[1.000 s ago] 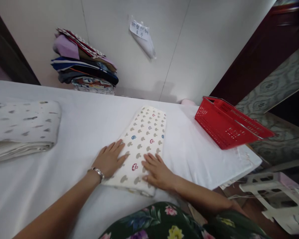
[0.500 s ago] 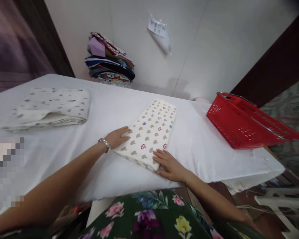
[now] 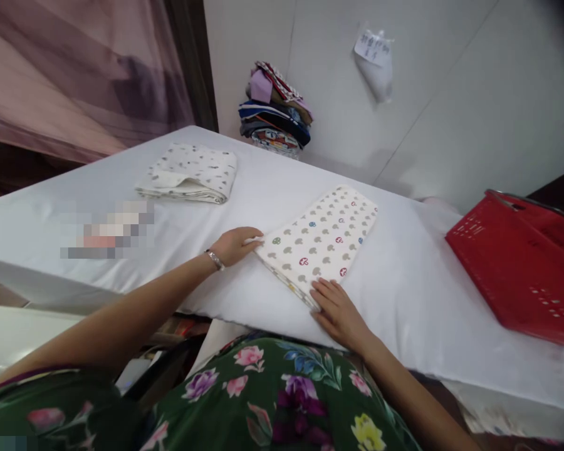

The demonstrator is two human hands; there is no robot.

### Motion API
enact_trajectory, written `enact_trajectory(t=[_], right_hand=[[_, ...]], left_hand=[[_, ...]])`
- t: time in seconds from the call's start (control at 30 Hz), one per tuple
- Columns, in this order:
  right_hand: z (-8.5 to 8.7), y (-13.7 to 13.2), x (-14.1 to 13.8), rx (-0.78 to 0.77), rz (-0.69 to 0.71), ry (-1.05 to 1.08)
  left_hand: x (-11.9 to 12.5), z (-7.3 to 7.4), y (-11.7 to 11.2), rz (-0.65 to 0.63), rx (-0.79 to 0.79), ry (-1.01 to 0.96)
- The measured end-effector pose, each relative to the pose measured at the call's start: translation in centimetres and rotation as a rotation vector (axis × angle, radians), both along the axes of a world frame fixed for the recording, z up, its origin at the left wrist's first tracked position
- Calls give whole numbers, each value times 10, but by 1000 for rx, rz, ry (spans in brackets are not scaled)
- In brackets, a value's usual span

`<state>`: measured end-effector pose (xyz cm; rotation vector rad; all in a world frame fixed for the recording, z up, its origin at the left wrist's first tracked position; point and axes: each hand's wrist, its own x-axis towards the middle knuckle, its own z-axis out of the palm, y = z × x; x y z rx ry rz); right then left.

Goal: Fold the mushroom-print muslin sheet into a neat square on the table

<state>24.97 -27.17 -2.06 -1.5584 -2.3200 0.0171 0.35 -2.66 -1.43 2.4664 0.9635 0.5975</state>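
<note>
A folded white cloth (image 3: 319,241) printed with grey, red, blue and green mushroom shapes lies at a slant on the white-covered table (image 3: 408,300). My left hand (image 3: 237,246), with a bracelet at the wrist, pinches the cloth's left corner between thumb and fingers. At the near right corner rests my right hand (image 3: 341,313), its fingers stretched over the top and the thumb by the near edge. The layered edges of the folds show between the two hands.
Another folded cloth (image 3: 192,172) with small dark prints lies at the back left. A pixelated patch (image 3: 117,228) covers something nearer. A pile of folded fabrics (image 3: 275,113) stands behind the table by the wall, and a red plastic basket (image 3: 521,269) is at the right.
The view has swung left, so things appear further right. My left hand has gone from lying along the cloth's left edge to pinching its corner. My right hand stays at the near right corner.
</note>
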Motion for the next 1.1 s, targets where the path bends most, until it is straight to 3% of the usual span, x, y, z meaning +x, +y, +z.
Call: enact_trajectory(t=[0.13, 0.27, 0.47, 0.63, 0.8, 0.93, 1.1], right_hand=[[1, 2, -5, 78, 2, 17], [-2, 4, -8, 105, 2, 20], [-2, -3, -7, 107, -12, 91], [-2, -4, -12, 84, -112, 149], [-1, 2, -20, 77, -165, 139], [-1, 2, -21, 73, -151, 114], [-2, -1, -18, 64, -94, 97]], left_hand=[[-4, -6, -5, -83, 16, 25], [1, -6, 2, -61, -62, 39], [-8, -3, 6, -32, -154, -136], [-21, -3, -3, -157, -22, -42], [-15, -2, -4, -205, 149, 85], [-10, -3, -1, -204, 234, 179], [-14, -6, -2, -194, 230, 176]])
